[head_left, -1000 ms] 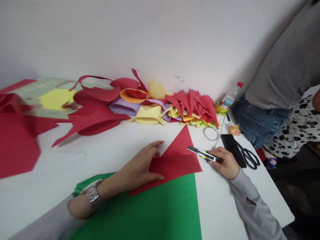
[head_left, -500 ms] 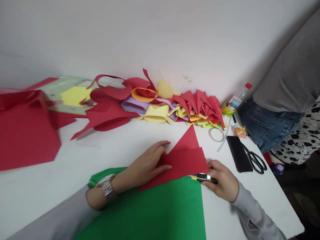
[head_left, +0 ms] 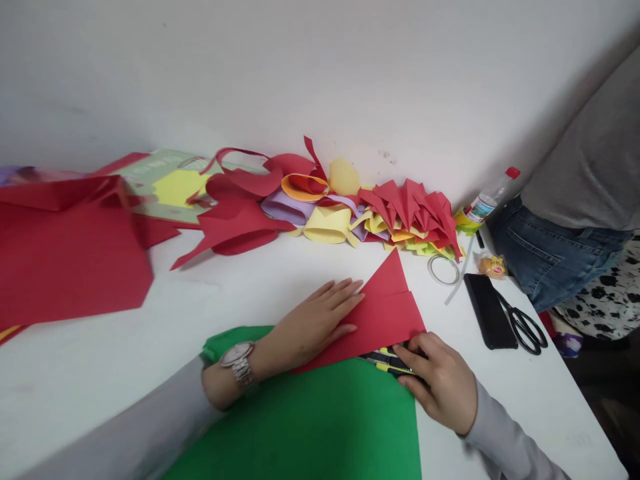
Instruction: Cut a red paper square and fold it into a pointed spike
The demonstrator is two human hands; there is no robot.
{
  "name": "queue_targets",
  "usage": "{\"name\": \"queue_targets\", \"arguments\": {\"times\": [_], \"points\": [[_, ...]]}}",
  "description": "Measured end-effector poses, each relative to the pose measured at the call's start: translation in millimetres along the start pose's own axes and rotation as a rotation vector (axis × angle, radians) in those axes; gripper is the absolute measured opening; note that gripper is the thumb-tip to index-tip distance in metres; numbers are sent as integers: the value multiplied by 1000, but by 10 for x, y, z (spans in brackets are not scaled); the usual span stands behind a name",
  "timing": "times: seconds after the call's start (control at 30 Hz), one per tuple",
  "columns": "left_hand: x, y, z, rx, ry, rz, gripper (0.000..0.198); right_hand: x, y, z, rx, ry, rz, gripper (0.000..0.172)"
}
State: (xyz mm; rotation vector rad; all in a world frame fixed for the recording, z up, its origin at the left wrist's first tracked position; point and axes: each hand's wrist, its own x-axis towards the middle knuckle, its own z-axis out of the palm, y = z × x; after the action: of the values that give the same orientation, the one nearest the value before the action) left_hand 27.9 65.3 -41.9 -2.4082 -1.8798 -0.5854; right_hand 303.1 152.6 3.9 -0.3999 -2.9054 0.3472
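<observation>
My left hand [head_left: 313, 327] lies flat, fingers stretched out, pressing on a folded piece of red paper [head_left: 387, 317] with a pointed top. In my right hand [head_left: 445, 381] is a black and yellow utility knife [head_left: 390, 363], held at the lower right edge of that paper. Its front end reaches under the fold, so the blade tip is hidden. Beneath the paper's lower edge spreads a green sheet [head_left: 325, 420], between my two forearms.
Folded red, yellow and purple paper shapes [head_left: 327, 223] line the wall. A tape roll [head_left: 443, 269], phone [head_left: 489, 312], scissors [head_left: 525, 327], wrapped snack [head_left: 491, 265] and bottle [head_left: 493, 197] lie right. A large red paper piece [head_left: 70, 250] is left. Someone [head_left: 585, 153] stands at the table's right.
My right hand has moved the knife leftward, and its front has gone in under the red paper's fold. My left hand has flattened out across the paper. The view has shifted slightly left.
</observation>
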Motion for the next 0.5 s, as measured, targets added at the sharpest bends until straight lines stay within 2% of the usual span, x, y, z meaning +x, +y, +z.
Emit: {"name": "queue_targets", "arguments": {"times": [0.17, 0.5], "points": [[4, -4, 11, 71, -57, 50, 46, 29, -26, -1, 5, -1, -26, 37], [10, 6, 17, 88, -71, 49, 49, 22, 9, 1, 22, -42, -27, 38]]}}
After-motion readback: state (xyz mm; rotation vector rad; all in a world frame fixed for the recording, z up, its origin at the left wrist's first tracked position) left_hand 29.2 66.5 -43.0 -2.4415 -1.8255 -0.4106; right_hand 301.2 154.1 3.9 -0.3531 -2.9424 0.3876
